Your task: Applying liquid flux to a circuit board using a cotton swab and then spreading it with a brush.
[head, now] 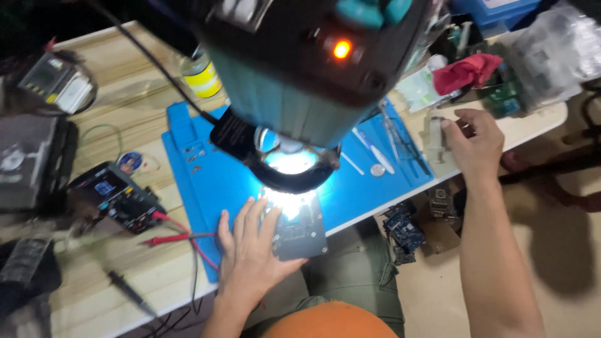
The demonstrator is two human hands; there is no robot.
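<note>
While the microscope head (pixel 300 69) fills the upper middle of the view, its ring light (pixel 291 166) lit, we note the work as set up but with no tool yet on the board. Our wooden worktop (pixel 94 263) carries a blue mat (pixel 206 181), and on the mat's near edge lies the dark circuit board (pixel 300 228), directly under the lamp and just right of our left hand (pixel 250 250). That hand lies flat, fingers spread, its fingertips resting on the board's left edge; it pins the board and grips nothing. Our right hand (pixel 476 144) is well apart, out at the far right end of the worktop, its grip curled round a small pale upright object (pixel 434 134); we cannot tell what the object is. Between the two hands, on the mat, lie tweezers (pixel 400 141), a white pen-like tool (pixel 374 150) and a coin cell (pixel 377 169), none of them in hand. Left of the left hand sit a multimeter (pixel 116 197) and its red probe leads (pixel 172 238), also untouched. Judged so: board positioned and lit; the work on it is not yet begun.
</note>
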